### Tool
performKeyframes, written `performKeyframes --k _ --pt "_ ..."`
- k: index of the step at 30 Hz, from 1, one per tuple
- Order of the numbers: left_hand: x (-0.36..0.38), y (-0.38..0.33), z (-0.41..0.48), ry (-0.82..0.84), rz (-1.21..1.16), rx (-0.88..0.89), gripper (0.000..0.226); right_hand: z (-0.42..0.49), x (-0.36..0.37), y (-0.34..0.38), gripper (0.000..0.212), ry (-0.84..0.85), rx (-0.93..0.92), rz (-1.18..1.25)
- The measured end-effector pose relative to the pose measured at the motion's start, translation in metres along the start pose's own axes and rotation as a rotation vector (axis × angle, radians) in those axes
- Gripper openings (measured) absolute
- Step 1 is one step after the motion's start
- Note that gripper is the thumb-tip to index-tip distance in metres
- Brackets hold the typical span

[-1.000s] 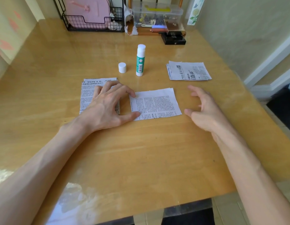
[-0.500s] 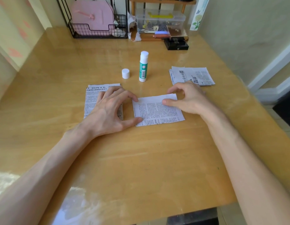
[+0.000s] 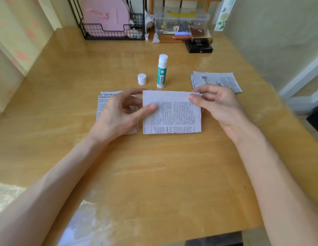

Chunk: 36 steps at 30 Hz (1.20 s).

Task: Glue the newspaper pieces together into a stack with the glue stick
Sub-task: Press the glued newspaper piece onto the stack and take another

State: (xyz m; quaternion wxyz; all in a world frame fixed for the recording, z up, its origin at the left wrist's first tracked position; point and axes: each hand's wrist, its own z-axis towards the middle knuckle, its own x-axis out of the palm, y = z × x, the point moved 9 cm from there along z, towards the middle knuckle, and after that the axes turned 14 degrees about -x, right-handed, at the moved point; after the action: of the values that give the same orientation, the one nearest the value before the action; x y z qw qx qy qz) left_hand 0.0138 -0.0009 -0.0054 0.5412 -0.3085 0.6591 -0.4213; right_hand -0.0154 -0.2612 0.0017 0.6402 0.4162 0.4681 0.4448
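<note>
Left stack (image 3: 105, 103): flat on the tabletop (image 3: 154, 166), partly under the left hand (image 3: 117, 115), just left of the newspaper piece (image 3: 172, 116).
Left hand: thumb and curled fingers pinch the piece's left edge; the nearer hand to that stack.
Glue stick (image 3: 162, 71): upright, uncapped, beyond the hands; cap (image 3: 141, 79) beside it.
Newspaper piece: between both hands, long axis left-right.
Right hand (image 3: 218, 103): fingers pinch its upper right corner.
Loose pile (image 3: 220, 80): beyond the right hand.
Room: glossy wood tabletop, wall at right.

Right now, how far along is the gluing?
Done: glue stick uncapped, cap beside it, left piece laid down. In hand: left hand and right hand pinch the middle piece, held up. Left: placing it on the left piece, then the right pile.
</note>
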Motion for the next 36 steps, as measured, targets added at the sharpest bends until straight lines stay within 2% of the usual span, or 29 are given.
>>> performKeyframes --k 2,5,8,12,15,20,24,29,33,36 --pt "-0.002 -0.001 -0.001 0.003 -0.135 -0.033 0.027 -0.001 0.009 0.000 0.010 -0.002 0.004 0.073" --pt "-0.008 0.002 0.000 -0.048 -0.178 -0.037 0.030 -0.007 0.025 -0.002 0.016 0.054 0.073 0.216" --pt "-0.010 0.004 0.001 -0.053 -0.190 -0.043 0.030 -0.010 0.032 -0.002 0.030 0.089 0.080 0.206" --pt "-0.005 0.001 -0.004 0.013 -0.287 -0.080 0.020 -0.011 0.031 -0.003 0.030 0.032 0.047 0.165" --pt "-0.008 -0.002 -0.005 -0.018 -0.346 -0.057 0.015 -0.011 0.035 -0.002 0.029 0.047 0.023 0.163" --pt "-0.007 0.003 -0.002 -0.003 -0.364 -0.093 0.015 -0.010 0.046 0.002 0.021 0.072 -0.015 0.181" --pt "-0.006 0.007 -0.001 0.003 -0.388 -0.146 0.020 -0.010 0.049 0.001 0.028 0.063 -0.040 0.156" --pt "-0.010 0.007 -0.001 -0.040 -0.388 -0.118 0.023 -0.015 0.060 0.005 0.011 0.086 -0.028 0.202" --pt "-0.006 0.008 -0.003 -0.013 -0.363 -0.144 0.017 -0.015 0.064 0.006 0.016 0.103 -0.034 0.167" --pt "-0.001 0.006 -0.005 0.031 -0.371 -0.149 0.022 -0.014 0.062 0.006 0.015 0.075 -0.049 0.174"
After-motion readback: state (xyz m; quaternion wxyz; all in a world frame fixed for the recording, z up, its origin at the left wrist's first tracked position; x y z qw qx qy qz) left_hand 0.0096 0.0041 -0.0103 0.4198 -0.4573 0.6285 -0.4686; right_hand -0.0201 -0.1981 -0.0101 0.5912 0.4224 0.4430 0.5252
